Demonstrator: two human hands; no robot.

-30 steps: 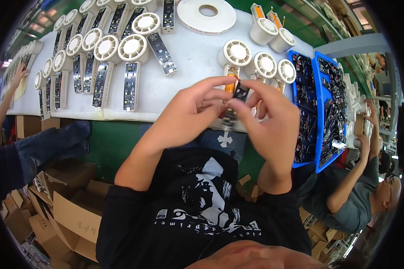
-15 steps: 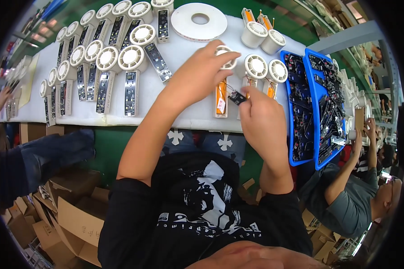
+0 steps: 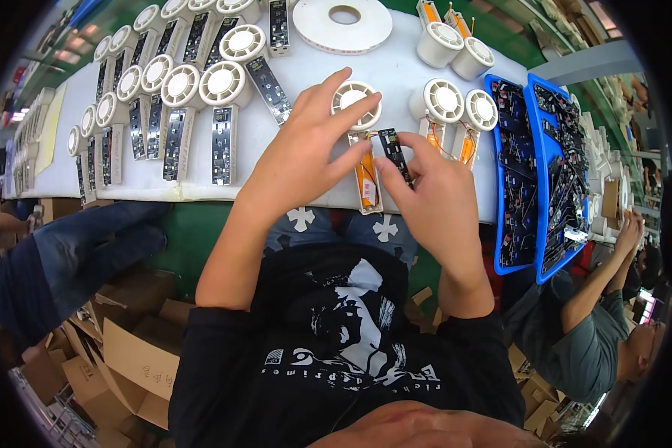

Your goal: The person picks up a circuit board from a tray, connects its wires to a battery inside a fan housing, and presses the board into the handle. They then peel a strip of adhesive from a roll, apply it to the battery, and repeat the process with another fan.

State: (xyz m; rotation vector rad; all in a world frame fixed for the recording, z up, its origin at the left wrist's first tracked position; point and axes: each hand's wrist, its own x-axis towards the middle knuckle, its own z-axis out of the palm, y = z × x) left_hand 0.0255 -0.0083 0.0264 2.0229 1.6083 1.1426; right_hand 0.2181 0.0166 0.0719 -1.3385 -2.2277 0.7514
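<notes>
A white fan housing point(image 3: 357, 105) with an orange battery point(image 3: 365, 183) in its handle lies on the white table point(image 3: 306, 75) in front of me. My left hand point(image 3: 306, 153) rests on it, fingers spread over the round head and the handle. My right hand point(image 3: 425, 201) pinches a small black circuit board point(image 3: 394, 153) between thumb and fingers, held just right of the handle and above the battery.
Rows of finished white fan units point(image 3: 179, 89) cover the left of the table. A white tape roll point(image 3: 343, 22) lies at the far edge. Two more housings point(image 3: 459, 108) and blue trays point(image 3: 541, 164) of circuit boards sit right. Another person point(image 3: 597, 328) works lower right; cardboard boxes point(image 3: 127, 358) below.
Both hands moved from in front of my chest out over the table. My left hand settled onto the fan housing; my right brought the circuit board beside its handle.
</notes>
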